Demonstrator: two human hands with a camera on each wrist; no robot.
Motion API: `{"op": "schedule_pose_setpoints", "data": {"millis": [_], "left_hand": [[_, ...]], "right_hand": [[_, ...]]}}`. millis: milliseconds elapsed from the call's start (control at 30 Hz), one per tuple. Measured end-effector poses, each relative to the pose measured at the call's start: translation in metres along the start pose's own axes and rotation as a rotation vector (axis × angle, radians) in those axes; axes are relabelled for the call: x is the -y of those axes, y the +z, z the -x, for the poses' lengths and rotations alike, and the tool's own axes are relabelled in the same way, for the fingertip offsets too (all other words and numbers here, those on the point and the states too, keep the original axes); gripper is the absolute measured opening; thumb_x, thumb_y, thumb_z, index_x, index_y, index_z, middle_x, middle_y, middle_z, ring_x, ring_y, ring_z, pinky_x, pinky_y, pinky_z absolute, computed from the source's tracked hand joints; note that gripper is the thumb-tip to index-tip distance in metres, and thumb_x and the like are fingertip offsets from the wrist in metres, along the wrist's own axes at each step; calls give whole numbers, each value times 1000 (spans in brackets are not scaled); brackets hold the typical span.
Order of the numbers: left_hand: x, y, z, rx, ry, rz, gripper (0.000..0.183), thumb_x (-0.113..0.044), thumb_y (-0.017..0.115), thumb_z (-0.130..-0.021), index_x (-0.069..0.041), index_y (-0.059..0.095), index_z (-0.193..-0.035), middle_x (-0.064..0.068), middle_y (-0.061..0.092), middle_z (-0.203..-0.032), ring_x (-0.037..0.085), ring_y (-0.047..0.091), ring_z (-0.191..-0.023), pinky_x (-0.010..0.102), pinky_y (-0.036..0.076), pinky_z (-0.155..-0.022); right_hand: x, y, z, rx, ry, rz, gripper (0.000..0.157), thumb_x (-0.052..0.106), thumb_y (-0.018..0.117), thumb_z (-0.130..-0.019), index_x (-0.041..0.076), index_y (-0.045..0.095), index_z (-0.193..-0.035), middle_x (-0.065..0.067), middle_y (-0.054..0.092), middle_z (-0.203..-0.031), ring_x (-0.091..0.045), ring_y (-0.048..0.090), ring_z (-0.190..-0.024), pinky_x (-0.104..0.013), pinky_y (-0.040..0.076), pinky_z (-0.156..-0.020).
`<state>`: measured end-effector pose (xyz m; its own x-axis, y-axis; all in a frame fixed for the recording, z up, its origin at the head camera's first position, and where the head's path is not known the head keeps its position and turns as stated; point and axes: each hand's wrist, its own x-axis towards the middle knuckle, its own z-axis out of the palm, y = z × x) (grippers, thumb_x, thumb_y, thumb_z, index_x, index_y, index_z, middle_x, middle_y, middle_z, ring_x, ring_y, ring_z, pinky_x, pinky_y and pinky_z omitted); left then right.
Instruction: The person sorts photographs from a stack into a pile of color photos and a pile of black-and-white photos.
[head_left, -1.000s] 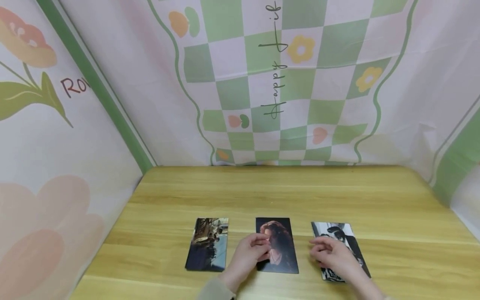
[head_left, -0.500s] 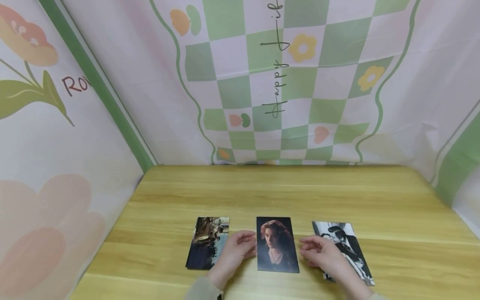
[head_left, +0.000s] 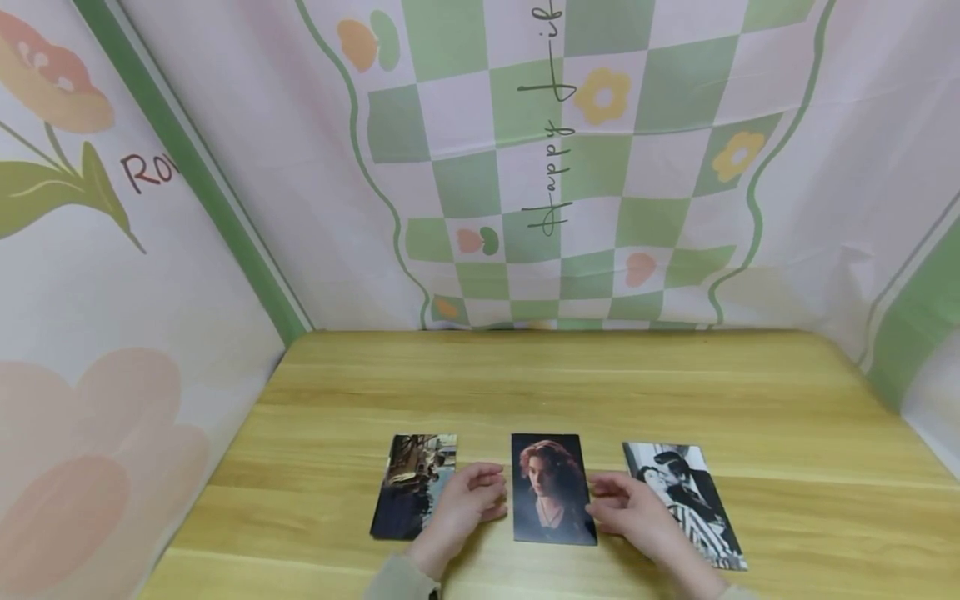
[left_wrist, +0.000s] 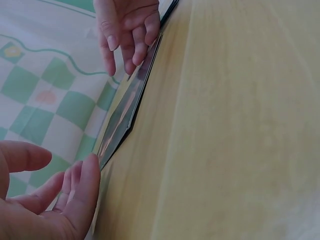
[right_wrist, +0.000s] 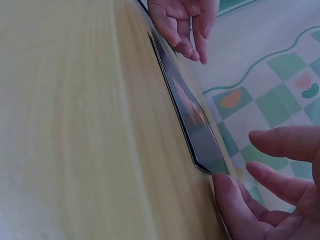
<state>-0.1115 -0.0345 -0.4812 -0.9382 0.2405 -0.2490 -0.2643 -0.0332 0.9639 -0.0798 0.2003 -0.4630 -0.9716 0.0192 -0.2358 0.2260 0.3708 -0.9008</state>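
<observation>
Three photo cards lie in a row on the wooden table. The middle photo (head_left: 553, 492) is a dark portrait of a long-haired person. To its left, my left hand (head_left: 463, 504) stands with relaxed, spread fingers a little off the card's left edge, overlapping the corner of the left photo (head_left: 408, 487). On the other side my right hand (head_left: 628, 508) has its fingertips right at the middle card's right edge, fingers loosely bent. Behind that hand lies a black-and-white photo (head_left: 693, 500) of a couple. Both wrist views show the middle card (left_wrist: 122, 117) low and flat between the hands.
The wooden table (head_left: 570, 392) reaches back to a green-and-white checkered curtain (head_left: 525, 167). A flowered curtain (head_left: 90, 292) hangs along the left side. The left and middle cards show a thick dark edge, like small stacks.
My left hand has moved left, off the middle photo. The right hand has come left from the black-and-white photo to the middle one's right edge, uncovering more of the couple.
</observation>
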Motion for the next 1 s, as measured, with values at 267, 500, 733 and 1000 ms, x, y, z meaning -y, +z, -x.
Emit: {"op": "schedule_pose_setpoints", "data": {"millis": [267,500,733,1000], "left_hand": [[-1,0,0,22,-19,-2,36,1,53,-90,13,47,-124,22,57,-113,21,60,-97,37,58,-82],[-1,1,1,29,-21,19,36,1,53,-91,14,46,-124,26,55,-120,28,59,-106,38,57,-83],[-2,1,2,29,-22,21,36,0,55,-91,13,47,-123,26,54,-121,26,59,-105,38,57,-83],[-2,2,2,23,-15,27,35,1,54,-90,13,48,-122,25,54,-120,24,59,-103,39,57,-84]], "right_hand": [[3,6,1,-12,-12,12,52,1,71,-77,-7,52,-125,-26,59,-117,-33,64,-99,-37,58,-78],[6,8,0,-24,24,63,51,5,72,-79,-5,53,-126,-24,60,-118,-32,62,-101,-40,56,-81],[4,10,0,-31,24,78,51,7,72,-79,-4,54,-125,-24,60,-119,-32,62,-102,-41,56,-83],[3,10,-1,-41,31,65,50,7,73,-79,-6,54,-124,-24,60,-119,-30,63,-101,-40,55,-84]]}}
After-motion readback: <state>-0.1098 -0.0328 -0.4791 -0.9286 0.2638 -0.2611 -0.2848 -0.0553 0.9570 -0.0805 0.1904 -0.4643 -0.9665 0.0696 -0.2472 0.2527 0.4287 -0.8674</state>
